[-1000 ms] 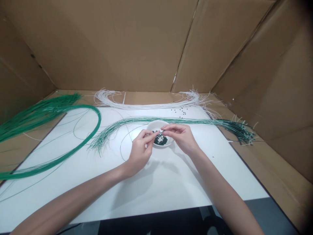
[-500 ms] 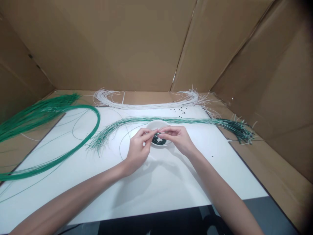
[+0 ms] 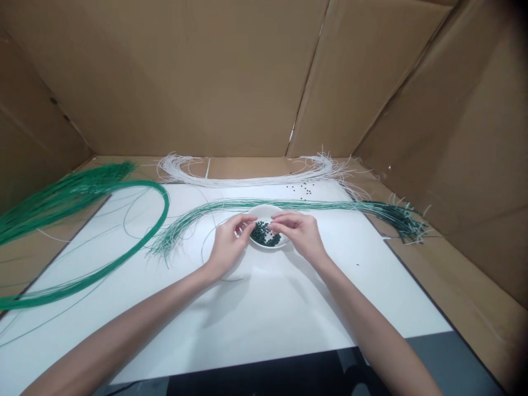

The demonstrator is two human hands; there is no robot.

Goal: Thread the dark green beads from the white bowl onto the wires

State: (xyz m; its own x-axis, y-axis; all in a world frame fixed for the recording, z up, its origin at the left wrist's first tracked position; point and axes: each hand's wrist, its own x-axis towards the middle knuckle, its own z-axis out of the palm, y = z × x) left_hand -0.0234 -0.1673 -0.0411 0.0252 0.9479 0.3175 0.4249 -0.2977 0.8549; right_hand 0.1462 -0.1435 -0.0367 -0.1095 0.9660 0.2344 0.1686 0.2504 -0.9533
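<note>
A small white dish point(image 3: 264, 212) holds several dark green beads point(image 3: 264, 235) at the middle of a white sheet point(image 3: 264, 297). My left hand point(image 3: 226, 246) pinches a thin white cord point(image 3: 204, 250) at the dish's left rim; the cord loops down and round to the left of the hand. My right hand point(image 3: 297, 232) rests at the dish's right rim, fingertips together above the beads. Whether a bead sits between those fingertips is too small to tell.
A bundle of green-and-white cords point(image 3: 313, 205) lies behind the dish. White cords point(image 3: 247, 177) curve along the back. Thick green cords point(image 3: 82, 192) loop at the left. Loose beads point(image 3: 304, 190) lie behind the dish. Cardboard walls point(image 3: 206, 77) enclose the area.
Both hands have dropped from a raised pinch above the dish down to its rim. Their fingertips have drawn slightly apart, so the beads show between them.
</note>
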